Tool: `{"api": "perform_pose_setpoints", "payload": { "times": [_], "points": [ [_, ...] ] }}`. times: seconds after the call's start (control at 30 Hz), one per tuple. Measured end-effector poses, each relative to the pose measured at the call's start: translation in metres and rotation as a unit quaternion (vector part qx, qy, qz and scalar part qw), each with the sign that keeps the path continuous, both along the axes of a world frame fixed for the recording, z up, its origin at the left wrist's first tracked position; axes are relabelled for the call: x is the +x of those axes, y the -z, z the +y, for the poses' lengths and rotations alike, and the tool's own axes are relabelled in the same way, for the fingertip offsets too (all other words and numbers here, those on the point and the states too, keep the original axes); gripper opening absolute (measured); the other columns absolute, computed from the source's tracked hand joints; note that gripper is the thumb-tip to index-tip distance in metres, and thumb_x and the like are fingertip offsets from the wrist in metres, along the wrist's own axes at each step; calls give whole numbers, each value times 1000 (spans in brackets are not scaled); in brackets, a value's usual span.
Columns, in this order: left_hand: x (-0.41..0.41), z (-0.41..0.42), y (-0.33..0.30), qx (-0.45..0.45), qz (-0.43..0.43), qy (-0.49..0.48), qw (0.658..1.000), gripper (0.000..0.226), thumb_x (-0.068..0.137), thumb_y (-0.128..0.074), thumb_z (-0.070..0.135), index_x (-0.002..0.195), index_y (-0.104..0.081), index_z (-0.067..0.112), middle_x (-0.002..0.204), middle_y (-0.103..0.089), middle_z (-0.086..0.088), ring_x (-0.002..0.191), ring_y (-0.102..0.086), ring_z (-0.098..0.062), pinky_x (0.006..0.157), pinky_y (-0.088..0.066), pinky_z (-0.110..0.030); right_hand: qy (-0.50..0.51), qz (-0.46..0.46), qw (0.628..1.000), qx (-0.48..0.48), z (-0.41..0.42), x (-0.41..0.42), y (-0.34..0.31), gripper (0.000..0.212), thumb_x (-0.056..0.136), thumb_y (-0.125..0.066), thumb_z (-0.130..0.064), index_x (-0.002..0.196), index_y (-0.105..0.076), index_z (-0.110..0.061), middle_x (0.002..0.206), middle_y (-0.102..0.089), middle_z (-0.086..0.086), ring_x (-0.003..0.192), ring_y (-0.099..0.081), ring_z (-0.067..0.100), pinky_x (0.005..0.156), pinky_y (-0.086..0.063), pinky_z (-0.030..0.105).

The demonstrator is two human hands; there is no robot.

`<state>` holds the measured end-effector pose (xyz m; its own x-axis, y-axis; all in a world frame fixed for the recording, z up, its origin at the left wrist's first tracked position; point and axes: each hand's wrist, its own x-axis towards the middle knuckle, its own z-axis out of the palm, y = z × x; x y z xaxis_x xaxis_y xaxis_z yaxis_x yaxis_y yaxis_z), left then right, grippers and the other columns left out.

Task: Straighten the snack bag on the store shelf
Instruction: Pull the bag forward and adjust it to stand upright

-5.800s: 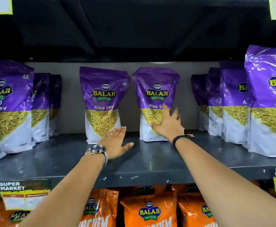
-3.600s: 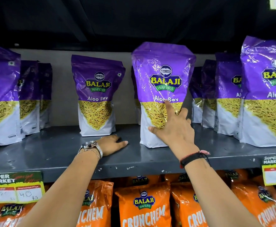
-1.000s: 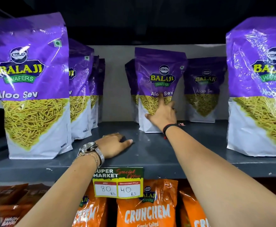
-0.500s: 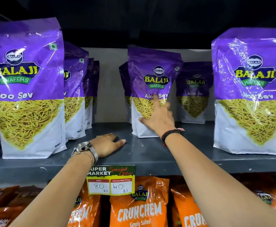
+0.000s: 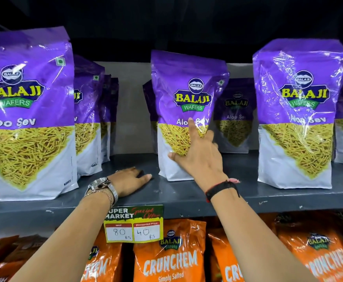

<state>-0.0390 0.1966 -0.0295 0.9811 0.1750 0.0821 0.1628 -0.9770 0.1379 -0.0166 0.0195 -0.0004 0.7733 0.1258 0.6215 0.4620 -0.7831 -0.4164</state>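
A purple Balaji Aloo Sev snack bag [image 5: 187, 82] stands upright in the middle of the grey shelf [image 5: 187, 198], leaning slightly to the left. My right hand [image 5: 199, 159] grips its lower front: the thumb and index finger lie on the face and the other fingers wrap round its right edge. My left hand [image 5: 129, 181] rests palm down on the shelf just left of the bag's base, holding nothing.
More purple bags stand at the front left [image 5: 28, 119], the front right [image 5: 297, 119] and behind the held one [image 5: 235, 119]. A yellow price tag [image 5: 133, 224] hangs on the shelf lip. Orange Crunchem bags [image 5: 170, 259] fill the shelf below.
The bag in my right hand has come forward toward the shelf's front edge. My left hand has stayed on the shelf.
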Motion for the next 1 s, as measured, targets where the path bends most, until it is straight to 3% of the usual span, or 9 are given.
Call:
{"api": "perform_pose_setpoints", "payload": {
  "times": [0.37,0.6,0.77,0.9,1.0],
  "points": [
    [0,1,1,-3,-16,3,1000,62,94,-26,53,140,-39,13,151,-35,-10,136,-36,-26,113,-28,-32,28,-19,999,-16,-11,-35,4,98,74,-64,-60,146,-3,-36,136,-31,17,113,-46,39,85,-48,40],
    [-1,3,3,1,-27,16,999,56,95,-27,49,125,-52,10,140,-49,-15,126,-46,-30,108,-35,-35,45,-30,998,-31,-16,-50,5,99,72,-62,-63,147,-3,-36,133,-33,16,109,-49,38,80,-47,38],
    [-1,3,3,5,-27,22,999,56,95,-26,49,129,-51,12,142,-47,-14,128,-45,-30,110,-33,-37,60,-44,996,-38,-18,-59,6,101,70,-63,-65,147,-4,-35,127,-36,14,104,-51,36,66,-32,31],
    [-1,3,3,7,-25,24,999,56,95,-26,49,129,-50,12,145,-43,-14,130,-43,-30,111,-32,-38,65,-50,996,-39,-20,-69,5,100,69,-62,-67,146,-6,-37,125,-37,12,104,-51,36,66,-36,31],
    [-1,3,3,0,-29,24,999,55,95,-26,50,126,-52,12,144,-45,-13,129,-43,-30,110,-32,-36,70,-52,995,-40,-23,-76,5,100,68,-61,-69,146,-7,-38,122,-39,11,103,-52,35,64,-29,31]
  ]
}}
